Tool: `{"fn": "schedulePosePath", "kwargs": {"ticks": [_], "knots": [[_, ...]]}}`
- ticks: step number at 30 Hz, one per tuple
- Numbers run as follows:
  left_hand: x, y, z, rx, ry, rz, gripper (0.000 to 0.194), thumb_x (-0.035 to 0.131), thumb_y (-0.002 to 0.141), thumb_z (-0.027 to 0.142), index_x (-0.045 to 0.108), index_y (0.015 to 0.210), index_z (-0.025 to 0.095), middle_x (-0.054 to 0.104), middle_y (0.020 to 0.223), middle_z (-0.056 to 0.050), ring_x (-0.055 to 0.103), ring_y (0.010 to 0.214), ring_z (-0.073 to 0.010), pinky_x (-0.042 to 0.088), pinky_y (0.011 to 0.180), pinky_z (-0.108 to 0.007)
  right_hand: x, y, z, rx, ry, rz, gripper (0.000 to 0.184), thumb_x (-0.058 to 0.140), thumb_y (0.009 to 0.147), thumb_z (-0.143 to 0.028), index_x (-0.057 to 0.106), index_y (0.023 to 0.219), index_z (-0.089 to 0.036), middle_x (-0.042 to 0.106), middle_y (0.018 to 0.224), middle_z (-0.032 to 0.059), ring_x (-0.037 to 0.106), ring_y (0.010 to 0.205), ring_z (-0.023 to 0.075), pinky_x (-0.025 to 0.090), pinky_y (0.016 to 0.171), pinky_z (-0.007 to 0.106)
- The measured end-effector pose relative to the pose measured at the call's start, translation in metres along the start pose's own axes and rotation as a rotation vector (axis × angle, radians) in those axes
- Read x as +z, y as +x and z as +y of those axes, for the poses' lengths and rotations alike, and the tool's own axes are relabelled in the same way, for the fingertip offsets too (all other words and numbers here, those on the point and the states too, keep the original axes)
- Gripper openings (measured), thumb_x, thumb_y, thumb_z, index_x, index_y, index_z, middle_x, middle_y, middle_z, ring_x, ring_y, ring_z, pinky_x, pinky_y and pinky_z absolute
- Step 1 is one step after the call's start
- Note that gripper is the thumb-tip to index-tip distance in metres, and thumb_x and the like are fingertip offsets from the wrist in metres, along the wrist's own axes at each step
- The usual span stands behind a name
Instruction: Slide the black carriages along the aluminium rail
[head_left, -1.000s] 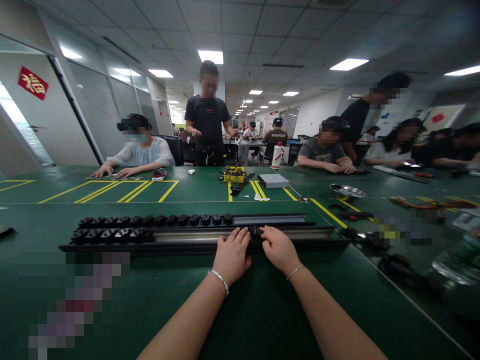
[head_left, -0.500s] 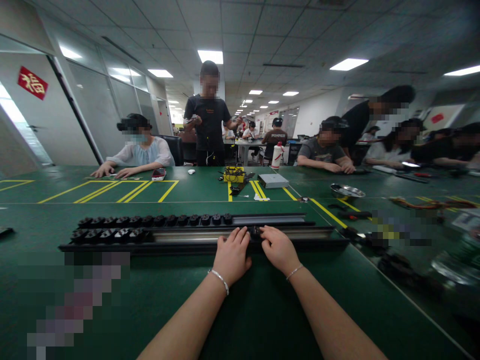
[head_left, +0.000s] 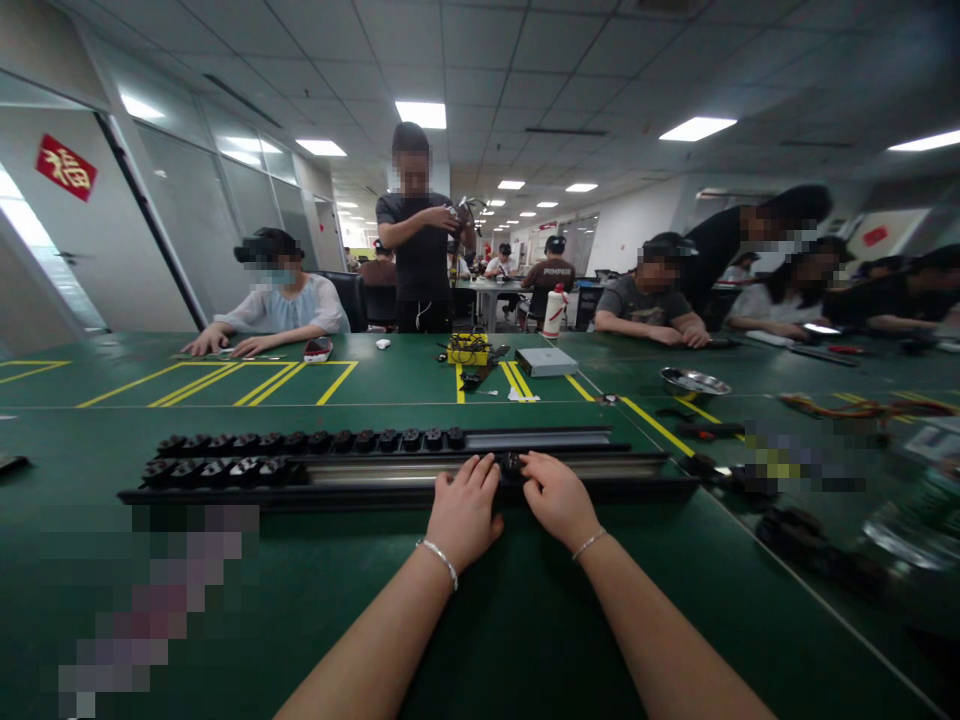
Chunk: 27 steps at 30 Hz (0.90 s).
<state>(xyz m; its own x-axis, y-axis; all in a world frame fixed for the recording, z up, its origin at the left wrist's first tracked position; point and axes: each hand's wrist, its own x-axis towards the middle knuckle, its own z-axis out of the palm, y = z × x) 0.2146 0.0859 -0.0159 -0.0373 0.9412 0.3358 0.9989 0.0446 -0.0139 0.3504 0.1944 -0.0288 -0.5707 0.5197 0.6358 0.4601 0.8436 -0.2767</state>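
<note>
Two long black rails with metallic channels lie across the green table. The nearer rail [head_left: 375,473] carries several black socket-like modules [head_left: 214,468] at its left end, and a longer row of black modules [head_left: 341,441] lines the far rail [head_left: 540,437]. One more black module [head_left: 512,464] sits in the near rail between my hands. My left hand [head_left: 465,510] rests on the rail just left of it, fingers stretched out. Against its right side, the bent fingers of my right hand [head_left: 556,498] grip the module; their undersides are hidden.
Behind the rails are a yellow box of cables [head_left: 468,349], a grey box [head_left: 546,361] and a metal bowl [head_left: 694,381]. Dark tools and parts [head_left: 810,545] lie to the right. People sit across the table, and one person [head_left: 416,230] stands at the back.
My hands and the module between them look unmoved. The standing person at the back has brought both hands together around a dark cabled object.
</note>
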Motion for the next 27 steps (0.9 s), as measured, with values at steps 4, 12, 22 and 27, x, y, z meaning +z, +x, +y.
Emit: {"fn": "schedulePosePath", "kwargs": {"ticks": [4,12,22,27], "knots": [[-0.0024,0.0004,0.0009,-0.008,-0.002,-0.023,0.063,0.053,0.072,0.037,0.034,0.13,0.026,0.032,0.143,-0.005,0.026,0.129,-0.026,0.032,0.093,-0.046,-0.0001,0.0001,0.0001,0.0,0.007,0.001,0.027,0.042,0.071,-0.008,0.065,0.079,-0.019,0.066,0.101,0.0055,0.055,0.105,0.0183,0.042,0.095,0.036],[-0.0021,0.001,0.0001,0.002,-0.01,-0.011,0.06,0.051,0.073,0.037,0.035,0.13,0.025,0.032,0.143,-0.004,0.027,0.128,-0.0255,0.034,0.091,-0.047,-0.0012,0.0004,-0.0007,0.003,0.009,-0.009,0.026,0.042,0.071,-0.008,0.065,0.078,-0.018,0.067,0.098,0.0059,0.055,0.104,0.0184,0.042,0.095,0.035],[-0.004,0.0024,0.0029,-0.031,-0.02,-0.042,0.062,0.054,0.071,0.036,0.036,0.13,0.027,0.032,0.143,-0.005,0.026,0.128,-0.0269,0.033,0.092,-0.048,0.0016,-0.0004,-0.0002,0.01,0.007,0.028,0.027,0.041,0.07,-0.008,0.065,0.077,-0.019,0.067,0.097,0.0059,0.056,0.103,0.0184,0.042,0.094,0.036],[-0.0026,0.0033,0.0019,-0.023,-0.031,-0.018,0.061,0.053,0.071,0.036,0.037,0.129,0.027,0.033,0.143,-0.004,0.027,0.127,-0.0258,0.034,0.091,-0.048,0.0015,-0.0004,0.0002,0.015,0.004,0.024,0.026,0.041,0.071,-0.008,0.064,0.076,-0.019,0.067,0.097,0.0061,0.056,0.103,0.0186,0.042,0.094,0.035]]}}
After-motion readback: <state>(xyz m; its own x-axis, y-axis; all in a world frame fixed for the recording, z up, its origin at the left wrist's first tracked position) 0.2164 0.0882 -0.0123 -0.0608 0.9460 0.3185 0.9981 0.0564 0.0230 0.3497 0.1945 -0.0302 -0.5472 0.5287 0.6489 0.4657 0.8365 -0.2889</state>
